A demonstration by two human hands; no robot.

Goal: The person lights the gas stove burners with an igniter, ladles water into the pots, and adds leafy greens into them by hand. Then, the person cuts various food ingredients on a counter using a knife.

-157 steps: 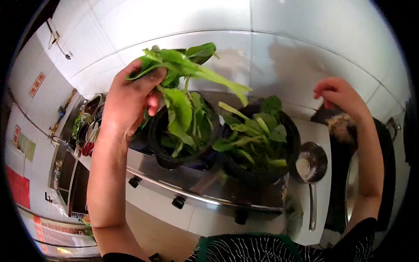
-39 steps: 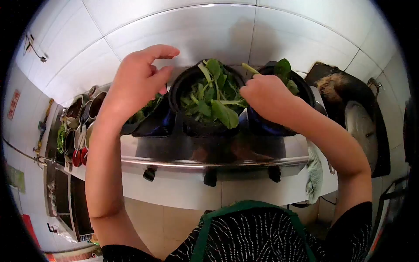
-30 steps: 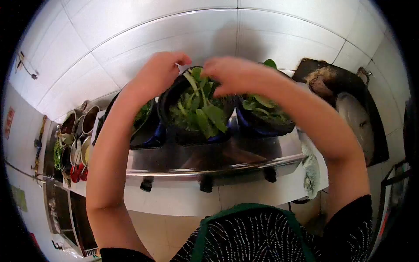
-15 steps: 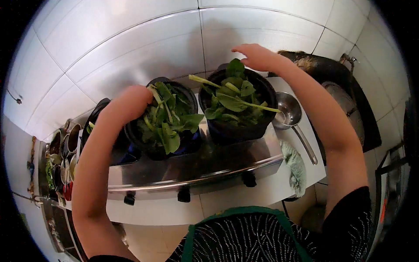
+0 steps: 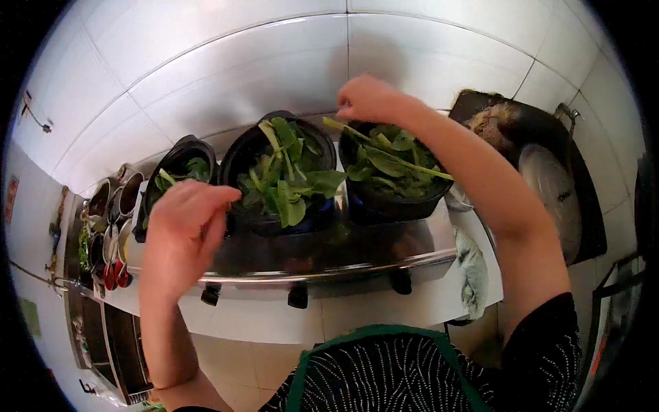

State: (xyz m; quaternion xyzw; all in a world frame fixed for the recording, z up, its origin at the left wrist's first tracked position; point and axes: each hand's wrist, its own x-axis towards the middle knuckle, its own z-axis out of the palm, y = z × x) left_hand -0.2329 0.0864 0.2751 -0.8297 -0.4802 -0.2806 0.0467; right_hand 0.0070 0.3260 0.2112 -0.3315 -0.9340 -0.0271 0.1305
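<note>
Three black pots stand in a row on the stove, each with leafy greens in it. My left hand is above the stove front, between the left pot and the middle pot; its thumb and fingers are apart, with nothing seen between them. Greens heap over the middle pot's rim. Behind the right pot, my right hand has curled fingers; whether they hold anything is hidden. Below that hand, greens with long stalks lie across the right pot.
The steel stove has black knobs along its front. A green cloth lies at its right end, near a metal ladle or pan mostly behind my forearm. Several containers stand at left. A dark sink-like basin with a round lid is at right.
My left hand has come away from the middle pot, toward me and left, its fingers now apart. My right hand has curled its fingers and shifted left. The view has shifted, showing the left pot.
</note>
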